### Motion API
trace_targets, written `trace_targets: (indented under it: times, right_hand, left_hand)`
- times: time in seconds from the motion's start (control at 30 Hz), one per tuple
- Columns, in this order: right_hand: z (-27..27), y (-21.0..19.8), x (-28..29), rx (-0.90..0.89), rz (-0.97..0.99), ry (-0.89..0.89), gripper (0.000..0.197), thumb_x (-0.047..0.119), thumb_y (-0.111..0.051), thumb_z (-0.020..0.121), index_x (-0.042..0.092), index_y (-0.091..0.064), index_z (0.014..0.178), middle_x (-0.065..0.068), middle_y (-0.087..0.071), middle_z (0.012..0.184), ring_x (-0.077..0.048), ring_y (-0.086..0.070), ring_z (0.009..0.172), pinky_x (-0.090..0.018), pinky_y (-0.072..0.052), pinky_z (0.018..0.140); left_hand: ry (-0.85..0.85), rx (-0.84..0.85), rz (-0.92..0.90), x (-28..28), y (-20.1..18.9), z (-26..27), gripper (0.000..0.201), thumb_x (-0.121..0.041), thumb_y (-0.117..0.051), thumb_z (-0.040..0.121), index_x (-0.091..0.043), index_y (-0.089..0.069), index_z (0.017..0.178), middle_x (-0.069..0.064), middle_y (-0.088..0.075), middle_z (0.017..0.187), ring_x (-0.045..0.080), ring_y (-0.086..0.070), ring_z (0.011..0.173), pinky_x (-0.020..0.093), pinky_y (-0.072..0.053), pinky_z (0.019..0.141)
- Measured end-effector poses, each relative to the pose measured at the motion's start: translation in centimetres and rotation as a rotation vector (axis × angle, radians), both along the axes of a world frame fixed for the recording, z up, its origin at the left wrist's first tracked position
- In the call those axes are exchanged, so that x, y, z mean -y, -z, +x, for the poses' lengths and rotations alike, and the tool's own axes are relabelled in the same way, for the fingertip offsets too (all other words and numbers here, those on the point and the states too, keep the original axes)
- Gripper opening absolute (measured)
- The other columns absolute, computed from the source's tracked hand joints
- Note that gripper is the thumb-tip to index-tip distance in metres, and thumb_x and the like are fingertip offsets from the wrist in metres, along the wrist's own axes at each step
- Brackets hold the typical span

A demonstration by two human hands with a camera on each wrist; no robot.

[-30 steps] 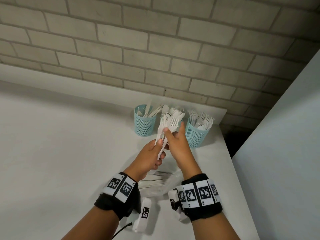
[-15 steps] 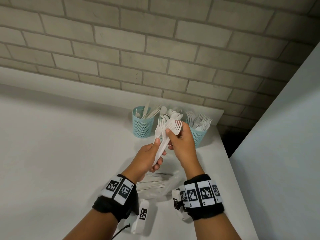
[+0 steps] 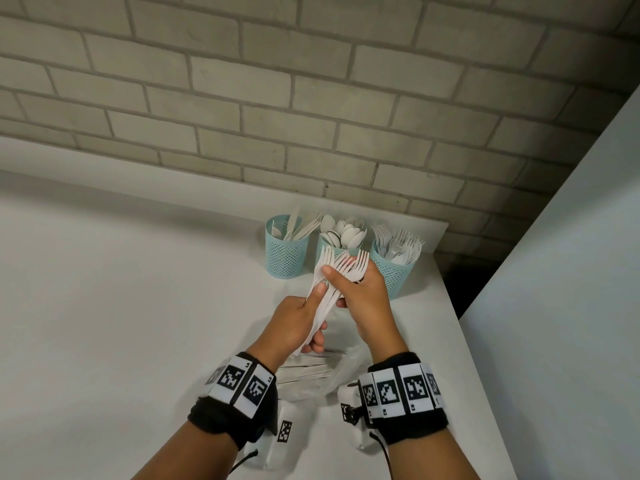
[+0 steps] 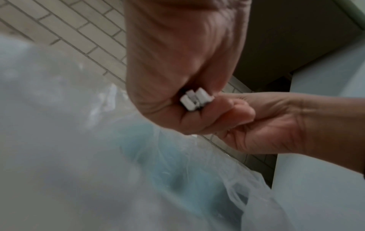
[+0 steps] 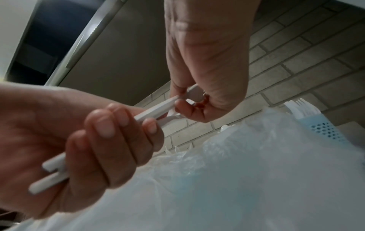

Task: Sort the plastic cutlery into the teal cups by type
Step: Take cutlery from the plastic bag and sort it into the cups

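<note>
Three teal mesh cups stand in a row at the counter's back right: the left cup point(image 3: 285, 252) holds knives, the middle cup point(image 3: 327, 249) spoons, the right cup point(image 3: 394, 275) forks. In front of the middle cup both hands hold a bunch of white plastic forks point(image 3: 341, 266). My left hand point(image 3: 299, 320) grips the handles, whose ends point(image 4: 194, 100) poke out of its fist. My right hand point(image 3: 360, 289) pinches the fork heads, thumb on top. The right wrist view shows the handles point(image 5: 156, 111) running between the two hands.
A clear plastic bag point(image 3: 332, 372) with more white cutlery lies on the white counter point(image 3: 104, 306) under my wrists. A brick wall point(image 3: 311, 98) is behind the cups. The counter ends at a dark gap point(image 3: 460, 289) on the right, beside a white panel point(image 3: 571, 271).
Both hands have drawn the fork bunch slightly back toward me, away from the cups. The right hand has closed further over the fork heads.
</note>
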State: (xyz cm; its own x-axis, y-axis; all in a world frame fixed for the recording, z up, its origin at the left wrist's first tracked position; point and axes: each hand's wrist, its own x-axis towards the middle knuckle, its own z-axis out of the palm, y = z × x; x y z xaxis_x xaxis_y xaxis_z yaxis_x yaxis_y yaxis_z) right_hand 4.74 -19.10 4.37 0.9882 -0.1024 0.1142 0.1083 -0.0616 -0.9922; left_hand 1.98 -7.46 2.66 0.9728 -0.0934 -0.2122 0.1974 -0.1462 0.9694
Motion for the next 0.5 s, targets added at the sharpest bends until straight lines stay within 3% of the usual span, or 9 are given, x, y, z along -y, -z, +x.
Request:
trace_targets:
  times: [0.07,0.17,0.33,0.5]
  right_hand:
    - [0.0,0.1,0.0,-0.001,0.003,0.020,0.011,0.017,-0.069,0.083,0.024,-0.061,0.085,0.004,-0.068,0.078,-0.011,-0.063,0.069,-0.024,-0.049,0.056]
    - [0.3,0.4,-0.2,0.000,0.010,0.112,0.014,0.017,-0.066,0.085,0.024,-0.058,0.077,-0.001,-0.066,0.079,-0.018,-0.063,0.075,-0.035,-0.052,0.070]
    - [0.5,0.2,-0.2,-0.023,0.164,0.188,0.004,0.015,-0.046,0.097,0.016,-0.050,0.098,-0.005,-0.066,0.075,-0.014,-0.066,0.064,-0.028,-0.051,0.060]
    - [0.2,-0.7,-0.1,-0.021,0.301,0.161,0.008,0.009,-0.033,0.100,0.011,-0.037,0.106,-0.008,-0.062,0.072,-0.012,-0.062,0.048,-0.028,-0.056,0.055]
  left_hand:
    - [0.004,-0.008,-0.009,0.0,0.0,0.0,0.060,-0.053,-0.034,0.094,-0.005,-0.059,0.068,0.007,-0.058,0.049,0.013,-0.055,0.038,0.017,-0.043,0.040]
    - [0.012,-0.022,-0.042,0.2,0.1,-0.1,0.055,-0.051,-0.035,0.095,-0.005,-0.060,0.078,0.011,-0.063,0.058,0.016,-0.059,0.042,0.018,-0.044,0.041]
    - [0.028,-0.016,-0.095,0.1,0.2,0.0,0.044,-0.040,-0.039,0.098,-0.002,-0.060,0.099,0.014,-0.066,0.068,0.017,-0.063,0.048,0.020,-0.050,0.046]
    - [-0.031,0.036,-0.086,0.0,0.4,0.2,0.035,-0.030,-0.040,0.099,-0.002,-0.058,0.088,0.015,-0.064,0.075,0.023,-0.063,0.064,0.025,-0.055,0.060]
